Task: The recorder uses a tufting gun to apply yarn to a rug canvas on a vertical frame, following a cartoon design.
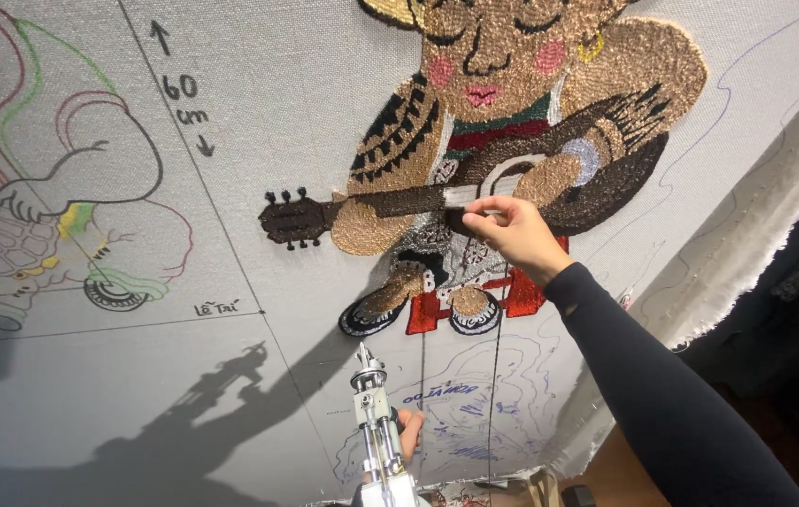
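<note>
**Two hands at a stretched tufting cloth bearing a yarn guitarist**

The right hand [509, 230], at the end of a long black sleeve [662, 394], reaches up to the tufted yarn figure of a guitar player [503, 141], worked in tan, brown, black and red pile on the pale grey woven backing cloth [296, 94]. Its fingers are drawn together in a pinch, the fingertips [471, 212] meeting on the surface of the dark brown tufted guitar [399, 202], at the point where the neck joins the white band of the body; whether a strand of yarn is caught between them cannot be told. The left hand [409, 434] sits low in the view, near the bottom edge, with its fingers curled around the silver metal tufting gun [376, 432], whose pointed needle tip stands upward, apart from the cloth surface and below the figure's red and black shoes. The gun throws a dark shadow [221, 385] leftward across the cloth. To the left of the guitarist lies a marker line drawing of a turtle and a second figure [52, 216], outlined in black, red, green and yellow and not tufted. At the right, the frayed white edge of the cloth [756, 253] hangs against a dark background.
</note>
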